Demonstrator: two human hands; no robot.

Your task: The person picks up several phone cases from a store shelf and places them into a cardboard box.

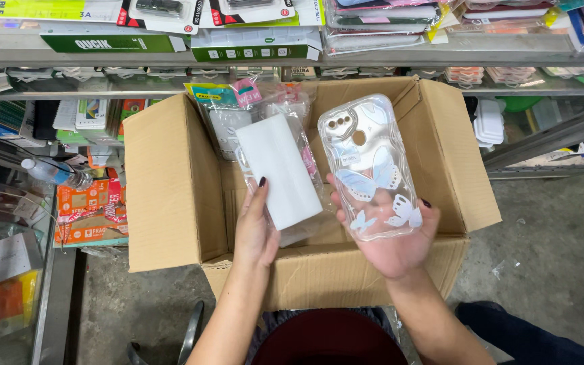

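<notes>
Plastic water bottle point(54, 172), shelves point(251, 59) of packaged accessories

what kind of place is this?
Likely a small phone-accessory shop or stockroom: shelves packed with packaged goods, an open cardboard box, a clear butterfly phone case in the right hand.

Bright even light, soft shadows, sharp centre, wide-angle bending at edges.
</notes>
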